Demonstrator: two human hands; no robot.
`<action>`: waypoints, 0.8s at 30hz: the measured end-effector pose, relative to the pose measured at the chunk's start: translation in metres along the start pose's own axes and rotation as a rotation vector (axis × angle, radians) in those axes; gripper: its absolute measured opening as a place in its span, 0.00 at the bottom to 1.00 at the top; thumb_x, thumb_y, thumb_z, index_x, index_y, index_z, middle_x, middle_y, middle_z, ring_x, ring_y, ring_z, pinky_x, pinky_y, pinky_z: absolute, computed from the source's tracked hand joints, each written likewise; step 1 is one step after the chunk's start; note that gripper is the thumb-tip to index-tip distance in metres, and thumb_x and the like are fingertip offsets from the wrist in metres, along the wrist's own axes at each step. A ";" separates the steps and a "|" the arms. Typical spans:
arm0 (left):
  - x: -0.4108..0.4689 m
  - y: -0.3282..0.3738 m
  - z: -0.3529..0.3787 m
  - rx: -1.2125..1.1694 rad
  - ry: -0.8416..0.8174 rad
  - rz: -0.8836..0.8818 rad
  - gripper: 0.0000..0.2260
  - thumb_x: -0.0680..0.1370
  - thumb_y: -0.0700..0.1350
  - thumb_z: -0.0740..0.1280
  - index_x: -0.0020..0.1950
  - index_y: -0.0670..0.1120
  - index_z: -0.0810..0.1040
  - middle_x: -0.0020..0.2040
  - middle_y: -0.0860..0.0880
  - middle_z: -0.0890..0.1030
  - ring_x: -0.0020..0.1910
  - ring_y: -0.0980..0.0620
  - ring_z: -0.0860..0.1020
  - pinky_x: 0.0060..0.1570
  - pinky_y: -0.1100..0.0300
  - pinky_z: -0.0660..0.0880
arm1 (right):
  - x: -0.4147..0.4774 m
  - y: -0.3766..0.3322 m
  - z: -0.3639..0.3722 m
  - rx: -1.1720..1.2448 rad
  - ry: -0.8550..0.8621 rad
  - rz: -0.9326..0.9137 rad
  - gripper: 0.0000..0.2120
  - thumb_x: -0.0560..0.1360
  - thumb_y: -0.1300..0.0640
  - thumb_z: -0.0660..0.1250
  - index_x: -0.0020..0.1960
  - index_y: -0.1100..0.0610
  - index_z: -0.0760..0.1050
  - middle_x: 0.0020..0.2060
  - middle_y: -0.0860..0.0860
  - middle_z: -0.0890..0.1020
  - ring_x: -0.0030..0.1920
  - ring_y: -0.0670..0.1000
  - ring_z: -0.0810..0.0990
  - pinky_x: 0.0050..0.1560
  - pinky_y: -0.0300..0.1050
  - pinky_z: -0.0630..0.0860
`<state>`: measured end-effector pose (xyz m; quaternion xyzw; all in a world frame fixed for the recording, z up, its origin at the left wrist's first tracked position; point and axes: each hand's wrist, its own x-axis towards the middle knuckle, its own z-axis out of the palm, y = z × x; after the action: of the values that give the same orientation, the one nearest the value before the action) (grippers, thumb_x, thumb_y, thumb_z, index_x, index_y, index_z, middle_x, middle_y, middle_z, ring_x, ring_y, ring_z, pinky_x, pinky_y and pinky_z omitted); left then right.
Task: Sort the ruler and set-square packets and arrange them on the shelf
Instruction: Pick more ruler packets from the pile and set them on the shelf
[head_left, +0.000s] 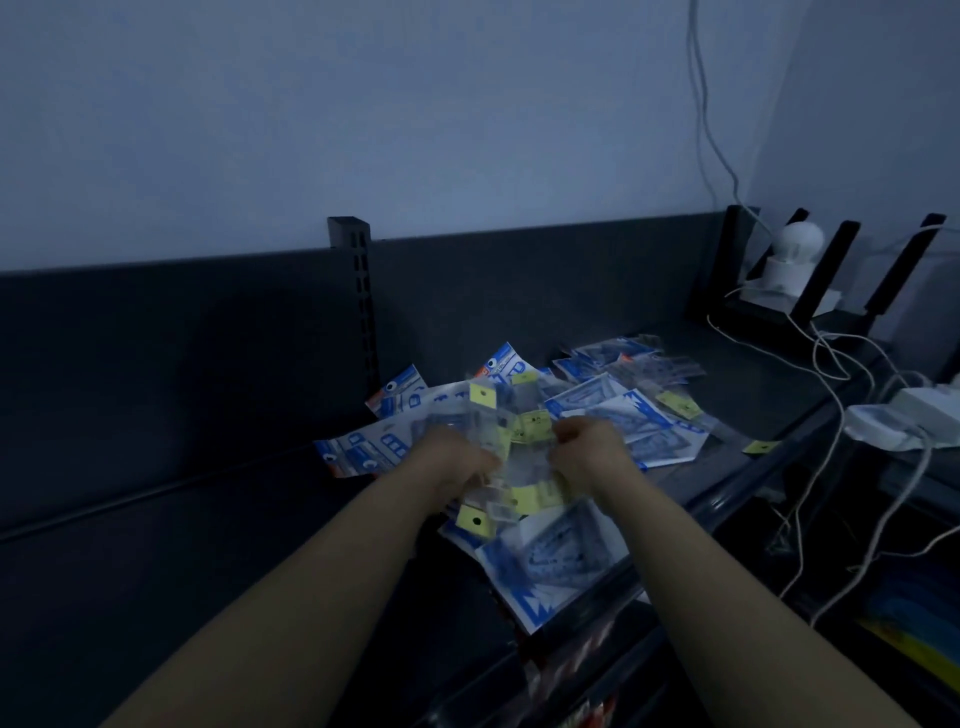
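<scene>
Both hands hold one bundle of ruler packets (519, 465), the clear ones with yellow tags, just above the mixed heap that lies on the right part of the shelf (208, 545), between its back wall and its front edge. The step in hand seems to be gathering the rulers into one even stack. To do it well, I would turn all yellow tags to the same end, knock the long edges level, and let no blue-white set-square packets (556, 556) slip in, because the plastic is slippery.

The left hand (457, 460) and the right hand (587, 449) reach forward with straight forearms, facing each other. The fingers of both are curled on the bundle's sides; blur hides their exact placing.
</scene>
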<state>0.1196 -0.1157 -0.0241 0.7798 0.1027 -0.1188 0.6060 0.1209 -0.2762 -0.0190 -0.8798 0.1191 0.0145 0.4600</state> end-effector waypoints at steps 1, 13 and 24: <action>-0.001 0.000 0.003 -0.033 -0.012 -0.005 0.05 0.71 0.31 0.71 0.43 0.36 0.77 0.40 0.39 0.80 0.36 0.44 0.80 0.41 0.48 0.80 | -0.001 0.000 -0.001 -0.010 -0.003 0.005 0.21 0.74 0.65 0.66 0.67 0.58 0.73 0.62 0.56 0.77 0.60 0.57 0.77 0.61 0.50 0.75; -0.007 0.002 0.013 -0.034 -0.028 0.053 0.06 0.70 0.35 0.75 0.41 0.40 0.79 0.40 0.42 0.82 0.34 0.47 0.81 0.31 0.57 0.80 | -0.008 0.011 -0.003 0.291 -0.052 0.025 0.13 0.70 0.66 0.73 0.52 0.59 0.77 0.42 0.52 0.81 0.41 0.49 0.79 0.41 0.41 0.77; -0.017 0.020 0.008 -0.071 -0.108 0.091 0.07 0.75 0.38 0.70 0.52 0.38 0.78 0.40 0.44 0.81 0.34 0.49 0.79 0.33 0.59 0.78 | -0.025 -0.003 -0.017 0.416 -0.123 0.009 0.04 0.74 0.62 0.69 0.45 0.63 0.79 0.32 0.55 0.80 0.26 0.49 0.76 0.25 0.37 0.72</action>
<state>0.1096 -0.1285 -0.0019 0.7540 0.0383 -0.1293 0.6429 0.0958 -0.2834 -0.0032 -0.7628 0.0953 0.0452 0.6380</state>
